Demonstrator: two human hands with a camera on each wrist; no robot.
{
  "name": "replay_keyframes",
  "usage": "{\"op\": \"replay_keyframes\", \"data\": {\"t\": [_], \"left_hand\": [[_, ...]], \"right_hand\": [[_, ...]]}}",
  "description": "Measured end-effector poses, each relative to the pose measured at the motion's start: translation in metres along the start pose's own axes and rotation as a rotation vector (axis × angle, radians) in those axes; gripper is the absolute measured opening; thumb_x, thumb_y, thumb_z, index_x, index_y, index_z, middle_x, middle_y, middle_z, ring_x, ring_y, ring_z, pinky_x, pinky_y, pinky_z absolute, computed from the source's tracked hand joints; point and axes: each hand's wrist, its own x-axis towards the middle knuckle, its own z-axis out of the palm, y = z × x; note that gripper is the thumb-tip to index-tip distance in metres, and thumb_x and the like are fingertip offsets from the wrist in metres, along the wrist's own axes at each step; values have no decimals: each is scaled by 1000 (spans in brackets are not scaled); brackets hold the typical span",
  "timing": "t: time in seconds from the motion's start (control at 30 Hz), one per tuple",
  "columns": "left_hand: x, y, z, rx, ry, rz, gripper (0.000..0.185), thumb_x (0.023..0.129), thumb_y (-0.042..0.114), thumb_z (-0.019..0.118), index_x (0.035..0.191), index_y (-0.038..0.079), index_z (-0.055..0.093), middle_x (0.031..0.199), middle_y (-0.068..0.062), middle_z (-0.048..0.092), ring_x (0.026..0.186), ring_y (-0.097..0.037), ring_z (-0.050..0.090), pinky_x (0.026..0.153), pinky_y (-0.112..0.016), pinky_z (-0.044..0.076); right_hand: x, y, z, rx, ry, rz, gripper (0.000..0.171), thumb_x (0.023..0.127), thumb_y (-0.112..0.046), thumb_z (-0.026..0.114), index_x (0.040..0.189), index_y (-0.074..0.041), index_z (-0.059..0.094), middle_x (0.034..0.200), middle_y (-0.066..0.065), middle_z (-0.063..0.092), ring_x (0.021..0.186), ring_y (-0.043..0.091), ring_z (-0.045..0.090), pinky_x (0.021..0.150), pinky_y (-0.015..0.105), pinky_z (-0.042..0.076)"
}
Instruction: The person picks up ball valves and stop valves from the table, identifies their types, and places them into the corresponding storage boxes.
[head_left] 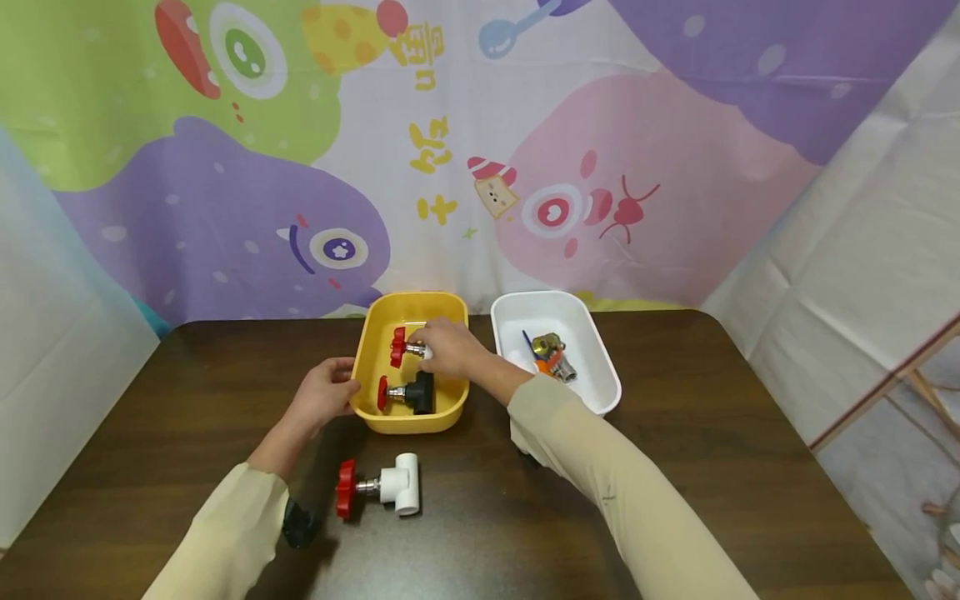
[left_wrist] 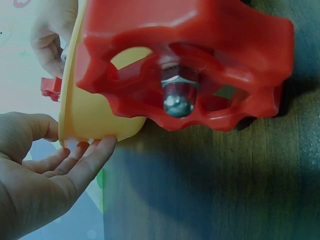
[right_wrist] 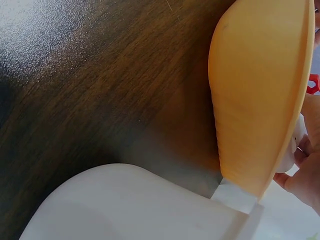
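A white valve with a red handwheel (head_left: 408, 346) sits inside the yellow tray (head_left: 390, 421), toward its far end, and the right hand (head_left: 447, 348) has its grip closed round the valve's white body, fingers curled over it from above. Just in front of it in the same tray lies a black valve with a red handwheel (head_left: 408, 393), apart from the hand. The left hand (head_left: 324, 392) rests against the tray's left wall, fingers straight and relaxed, pressing the outside of the rim; the left wrist view shows the fingertips (left_wrist: 95, 150) touching the yellow wall.

Just right of the yellow tray stands a white tray (head_left: 600, 392), holding a small cluster of brass and metal fittings (head_left: 553, 354) with a blue and an orange part. On the dark wooden worktop (head_left: 712, 467), near the tray's front edge, lies a second white valve (head_left: 382, 486) on its side, red handwheel pointing left. Both forearms wear pale beige sleeves (head_left: 600, 475), the right one reaching across between the two trays.
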Motion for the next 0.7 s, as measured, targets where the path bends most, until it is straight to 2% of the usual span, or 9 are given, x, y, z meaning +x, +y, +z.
{"op": "replay_keyframes", "data": {"t": [0.7], "left_hand": [[1,-1,-1,2,11,5,48,93,5,45,138,-8,33,126,-29,46,103,-37,58,75,-37,58]], "right_hand": [[2,-2,10,-17,20,27,42,88,-30,62,129,-20,57,125,3,58,114,21,48,93,39,43]]}}
